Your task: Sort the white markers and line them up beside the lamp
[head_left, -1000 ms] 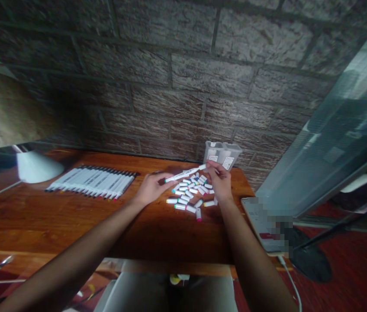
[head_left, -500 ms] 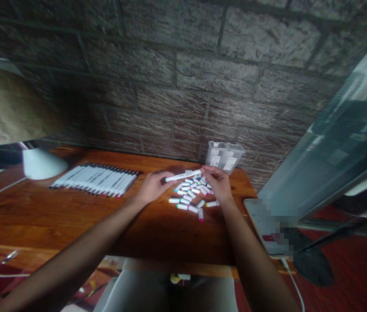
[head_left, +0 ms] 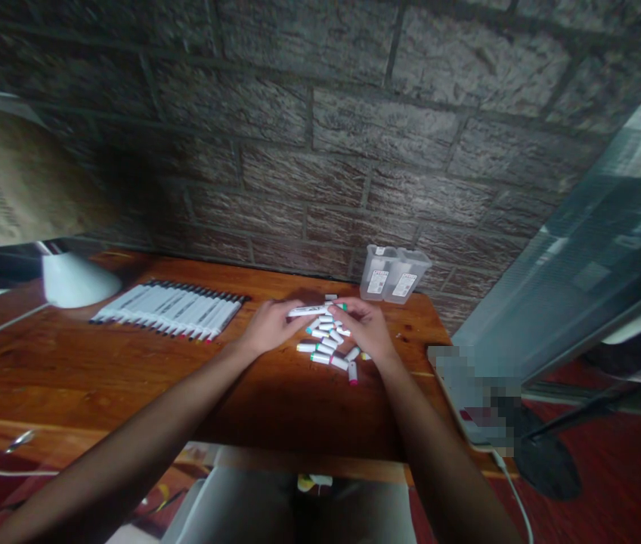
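Note:
My left hand (head_left: 272, 326) is closed, its thumb and fingers pinching the left end of a white marker (head_left: 308, 310) with dark print. My right hand (head_left: 366, 325) is closed on the marker's right end, where a green tip shows by the fingertips. Both hands hold it nearly level above a loose pile of short white marker caps (head_left: 323, 359) with coloured ends, several of them hidden by my right hand. To the left, a neat row of white markers (head_left: 170, 310) lies side by side, dark ends away from me and coloured ends toward me.
Two clear plastic containers (head_left: 394, 276) with labels stand against the stone wall. A lamp with a white base (head_left: 76, 281) occupies the far left of the wooden desk (head_left: 275, 408). At the right edge lies a flat device (head_left: 462, 393), partly blurred, with a white cable.
The marker's green end showed at my left hand before; green now shows at my right fingertips. My right hand has moved slightly left and down, closer to my left hand.

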The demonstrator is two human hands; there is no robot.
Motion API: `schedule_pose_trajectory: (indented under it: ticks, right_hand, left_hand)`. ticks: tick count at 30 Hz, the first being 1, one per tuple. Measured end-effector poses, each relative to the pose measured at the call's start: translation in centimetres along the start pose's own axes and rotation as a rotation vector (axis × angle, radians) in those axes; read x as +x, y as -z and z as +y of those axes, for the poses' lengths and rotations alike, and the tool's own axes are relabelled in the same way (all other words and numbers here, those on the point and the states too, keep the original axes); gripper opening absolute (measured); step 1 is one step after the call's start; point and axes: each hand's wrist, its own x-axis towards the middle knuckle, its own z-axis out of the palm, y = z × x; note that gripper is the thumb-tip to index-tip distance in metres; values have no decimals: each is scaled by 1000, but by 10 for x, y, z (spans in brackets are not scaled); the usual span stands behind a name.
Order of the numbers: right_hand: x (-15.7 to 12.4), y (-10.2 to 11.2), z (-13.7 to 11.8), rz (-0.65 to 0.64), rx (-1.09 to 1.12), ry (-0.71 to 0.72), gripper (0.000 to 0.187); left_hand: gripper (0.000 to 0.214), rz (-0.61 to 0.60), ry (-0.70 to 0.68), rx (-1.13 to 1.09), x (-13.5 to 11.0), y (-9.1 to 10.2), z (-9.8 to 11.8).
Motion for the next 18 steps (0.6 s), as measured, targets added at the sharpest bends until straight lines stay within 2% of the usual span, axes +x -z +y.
schedule_pose_trajectory:
  ticks: [6,18]
  right_hand:
    - [-1,-1,3,-45,-17,1,31]
    - [-4,-8,5,-67,-25,-15,29]
  left_hand:
    - [33,-89,-70,-84,-2,-6,2]
    - [35,-68,-32,-103,-2,-6,4]
